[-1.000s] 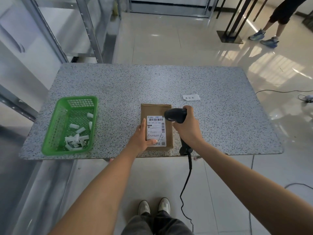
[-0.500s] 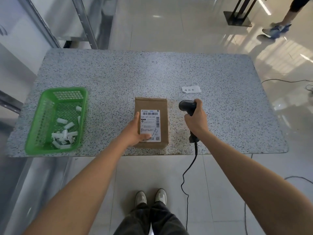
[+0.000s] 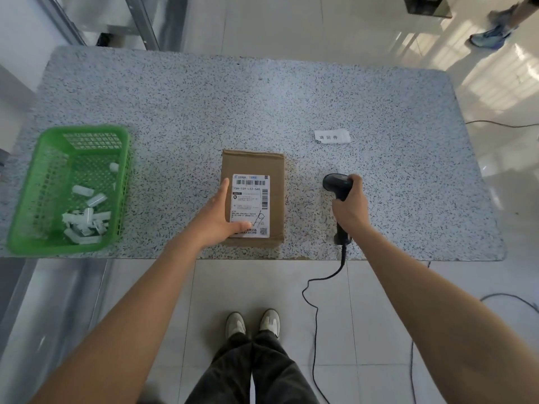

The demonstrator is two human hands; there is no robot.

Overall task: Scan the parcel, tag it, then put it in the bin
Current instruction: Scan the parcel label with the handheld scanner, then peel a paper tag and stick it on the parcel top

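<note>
A brown cardboard parcel (image 3: 275, 182) with a white shipping label lies flat near the front edge of the speckled table (image 3: 262, 97). My left hand (image 3: 220, 218) rests on the parcel's left side, thumb across the label's lower edge, fingers spread. To the right of the parcel, my right hand (image 3: 350, 207) grips the black barcode scanner (image 3: 335, 183) low over the table, its head pointing left. A small white paper tag (image 3: 332, 137) with printed characters lies beyond the scanner. The green plastic bin (image 3: 49, 182) stands at the table's left end and holds several small white pieces.
The scanner's black cable (image 3: 316, 290) hangs over the front edge to the floor by my shoes. Metal shelving posts (image 3: 145, 21) rise at the back left. Another person's shoes (image 3: 491, 36) show at the far right on the tiled floor.
My right hand carried the scanner from over the parcel's label to the right, clear of the parcel, and lowered it toward the table. My left hand stayed on the parcel.
</note>
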